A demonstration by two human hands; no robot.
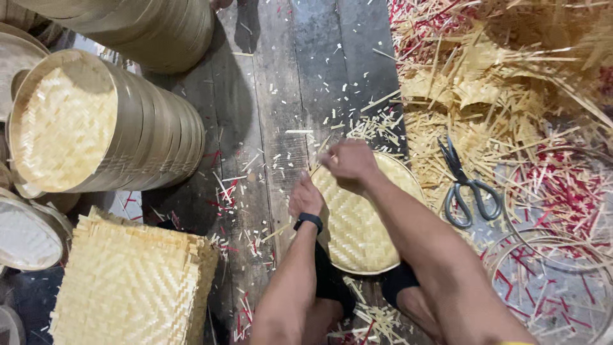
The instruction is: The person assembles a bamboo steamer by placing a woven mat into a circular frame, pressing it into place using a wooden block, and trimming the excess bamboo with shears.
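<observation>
While both hands grip a round woven tray (357,223) | left hand (305,199) fingers curled on its rim | right hand (348,163) pinching its top edge | grey scissors (469,188) nearby.

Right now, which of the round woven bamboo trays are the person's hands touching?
The single round woven bamboo tray lying flat on the dark wooden floor, between the left hand and right hand. The other trays sit in stacked rolls to the left, untouched.
</observation>
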